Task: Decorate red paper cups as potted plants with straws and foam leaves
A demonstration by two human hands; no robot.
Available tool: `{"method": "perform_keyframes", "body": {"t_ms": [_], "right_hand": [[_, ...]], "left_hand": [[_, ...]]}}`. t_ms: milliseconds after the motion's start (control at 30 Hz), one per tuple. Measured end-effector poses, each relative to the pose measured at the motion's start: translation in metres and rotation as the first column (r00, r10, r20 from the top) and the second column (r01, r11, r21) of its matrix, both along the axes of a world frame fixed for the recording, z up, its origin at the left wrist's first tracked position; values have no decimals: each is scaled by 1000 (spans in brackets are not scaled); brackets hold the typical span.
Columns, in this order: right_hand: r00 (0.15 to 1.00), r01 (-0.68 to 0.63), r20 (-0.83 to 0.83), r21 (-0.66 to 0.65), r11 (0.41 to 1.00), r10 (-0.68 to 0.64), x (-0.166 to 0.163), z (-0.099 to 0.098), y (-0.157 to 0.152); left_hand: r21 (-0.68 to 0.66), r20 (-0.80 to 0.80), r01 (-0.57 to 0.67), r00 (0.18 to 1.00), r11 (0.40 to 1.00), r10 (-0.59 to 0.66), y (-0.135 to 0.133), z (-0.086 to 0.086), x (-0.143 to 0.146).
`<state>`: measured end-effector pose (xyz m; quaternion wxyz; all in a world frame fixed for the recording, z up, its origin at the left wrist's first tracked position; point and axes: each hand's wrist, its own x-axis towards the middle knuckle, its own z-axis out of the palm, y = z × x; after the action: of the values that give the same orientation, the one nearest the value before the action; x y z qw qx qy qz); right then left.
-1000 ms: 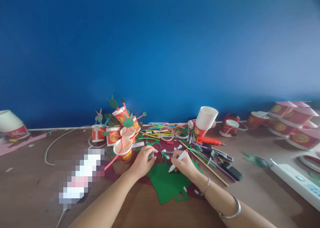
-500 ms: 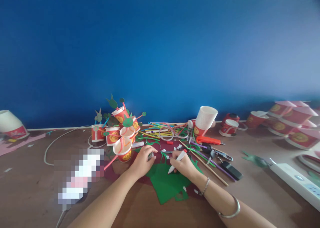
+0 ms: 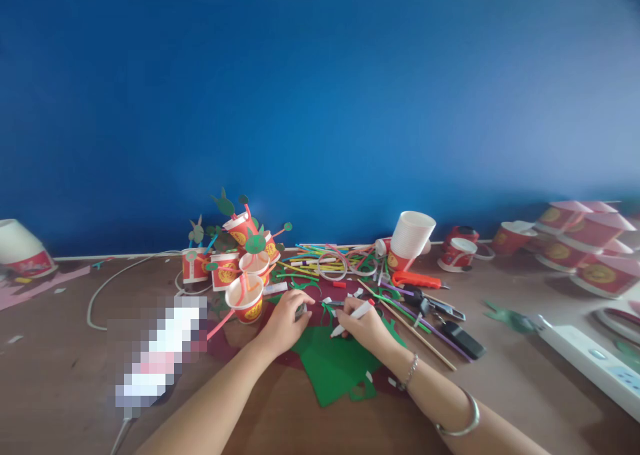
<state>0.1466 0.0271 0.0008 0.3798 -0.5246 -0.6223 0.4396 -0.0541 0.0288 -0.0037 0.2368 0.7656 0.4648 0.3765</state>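
In my right hand (image 3: 363, 325) is a slim white marker (image 3: 354, 318) with a red end. Its tip points down at the upper part of a green sheet (image 3: 337, 368), whose edges are cut; I cannot tell whether it touches. My left hand (image 3: 286, 322) rests at the sheet's upper left edge, fingers curled round a small greyish round thing (image 3: 301, 310) that is mostly hidden. Between the hands lie green paper scraps (image 3: 327, 308) and white bits. A red marker cap (image 3: 339, 284) lies just beyond.
Red cups with straws and green cutouts (image 3: 245, 295) stand behind my left hand. Further back are coloured straws (image 3: 325, 263), a cup stack (image 3: 413, 235) and an orange cutter (image 3: 417, 280). Keys (image 3: 457, 335) and a power strip (image 3: 595, 362) lie right.
My right hand has shifted the marker slightly left and up over the green sheet. The left hand stays in place.
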Motion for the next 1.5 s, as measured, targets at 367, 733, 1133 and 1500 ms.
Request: {"method": "perform_keyframes", "body": {"t_ms": [367, 733, 1133, 1500], "right_hand": [[997, 54, 46, 43, 998, -55, 0, -1, 1], [996, 64, 64, 49, 997, -67, 0, 0, 1], [995, 83, 45, 58, 995, -85, 1, -3, 2], [995, 96, 2, 49, 994, -96, 1, -6, 4]], "left_hand": [[-4, -2, 2, 1000, 1000, -3, 0, 0, 0], [-8, -7, 8, 1000, 1000, -8, 0, 0, 0], [6, 3, 11, 1000, 1000, -11, 0, -1, 0], [1, 5, 2, 1000, 1000, -2, 0, -1, 0]]}}
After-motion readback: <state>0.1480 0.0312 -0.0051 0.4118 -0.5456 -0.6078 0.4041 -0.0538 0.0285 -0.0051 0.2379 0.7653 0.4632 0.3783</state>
